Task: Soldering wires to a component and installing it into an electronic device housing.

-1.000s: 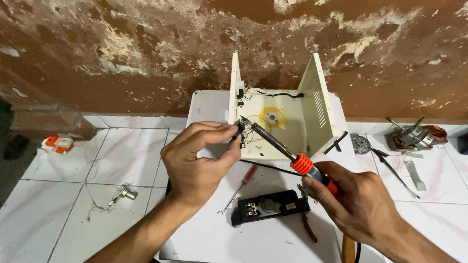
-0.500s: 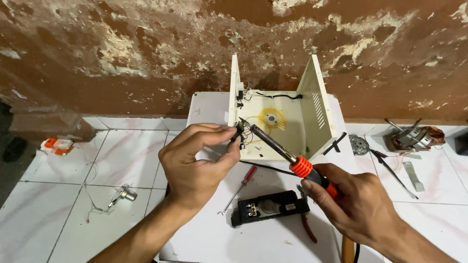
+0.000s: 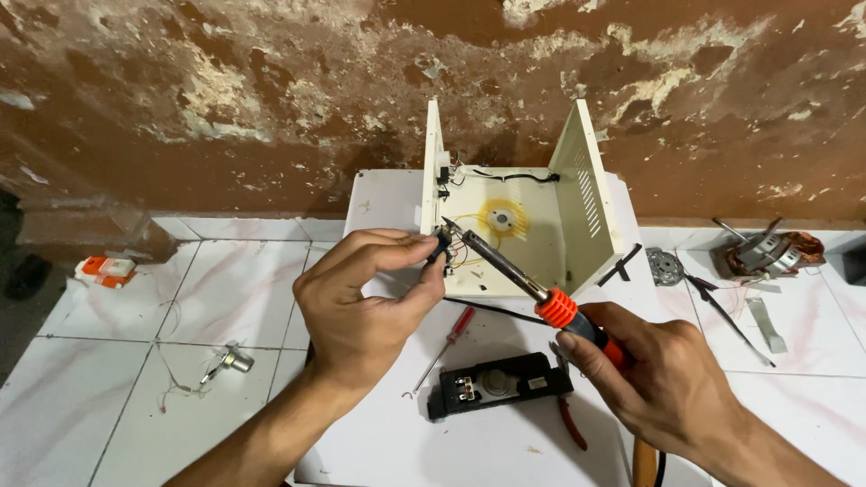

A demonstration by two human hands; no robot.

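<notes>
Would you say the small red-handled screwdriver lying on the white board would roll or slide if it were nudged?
The red-handled screwdriver looks thin and light, so it would probably slide easily. Its handle seems rounded, so it may roll across the smooth white board.

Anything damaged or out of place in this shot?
Yes: the cream metal casing is opened up with loose wires showing, parts like a motor lie scattered on the tiled floor, and the wall paint is peeling badly.

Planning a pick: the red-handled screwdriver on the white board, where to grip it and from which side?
Grip the red handle, its thickest part, at the end nearer the cream housing. Probably come from above, fingers across the shaft line: it lies flat and diagonal. Left hand hovers close by; black component sits off its tip end.
</notes>
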